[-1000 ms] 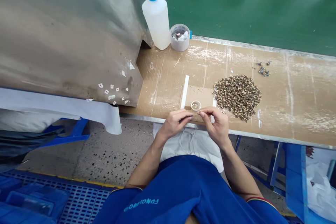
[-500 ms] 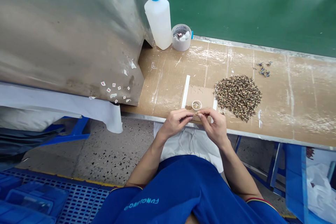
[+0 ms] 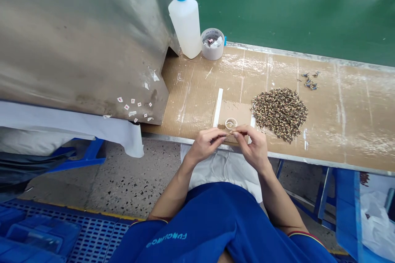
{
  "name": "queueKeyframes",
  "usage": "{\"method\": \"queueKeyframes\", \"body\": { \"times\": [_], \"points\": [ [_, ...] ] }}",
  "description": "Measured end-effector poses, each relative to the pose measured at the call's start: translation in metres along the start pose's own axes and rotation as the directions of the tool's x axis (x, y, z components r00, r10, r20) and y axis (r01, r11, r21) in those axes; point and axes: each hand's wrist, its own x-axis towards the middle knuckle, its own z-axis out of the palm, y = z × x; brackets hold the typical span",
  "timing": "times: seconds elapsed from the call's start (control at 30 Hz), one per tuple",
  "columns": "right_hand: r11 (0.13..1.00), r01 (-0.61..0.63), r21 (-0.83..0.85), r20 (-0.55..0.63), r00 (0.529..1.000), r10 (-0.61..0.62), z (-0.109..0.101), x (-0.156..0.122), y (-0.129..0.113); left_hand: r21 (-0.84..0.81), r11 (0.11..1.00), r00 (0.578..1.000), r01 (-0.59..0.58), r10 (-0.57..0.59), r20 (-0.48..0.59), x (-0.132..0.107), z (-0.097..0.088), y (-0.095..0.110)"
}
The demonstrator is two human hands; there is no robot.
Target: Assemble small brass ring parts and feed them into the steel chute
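My left hand (image 3: 208, 144) and my right hand (image 3: 251, 144) meet fingertip to fingertip over the bench's front edge. Each is closed in a pinch. Between them shows a thin brownish piece, too small to name, and which hand grips it more firmly is unclear. Just beyond the fingertips sits a small round clear cup (image 3: 231, 123) on a cardboard pad (image 3: 236, 111) with white strips at its sides. A heap of tiny dark-and-cream parts (image 3: 280, 113) lies to the right of my right hand.
Several bluish small parts (image 3: 311, 84) lie behind the heap. A white squeeze bottle (image 3: 187, 26) with a blue nozzle and a round tub (image 3: 212, 51) stand at the back left. A metal housing (image 3: 92, 41) rises at left; a green surface (image 3: 286, 8) runs behind the cardboard-covered bench (image 3: 354, 115).
Both hands stay pinched together at the same spot. My right hand's fingers have shifted very slightly; the camera view has moved a little.
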Motion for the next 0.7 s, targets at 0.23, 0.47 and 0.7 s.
{"method": "queueKeyframes", "body": {
  "times": [0.23,0.47,0.7],
  "points": [
    [0.999,0.013,-0.034,-0.258,0.966,-0.022,0.004,0.009,0.016,-0.018,1.000,1.000,0.017,-0.018,-0.026,0.000,-0.001,0.002],
    [0.986,0.030,-0.164,-0.157,0.986,-0.056,-0.009,0.003,0.026,-0.018,0.999,0.999,0.037,-0.037,-0.027,0.000,-0.002,0.001],
    [0.899,-0.196,-0.391,-0.245,0.964,0.103,-0.067,-0.028,0.039,-0.033,0.999,0.999,0.026,-0.027,-0.033,0.001,-0.001,0.000]
  ]
}}
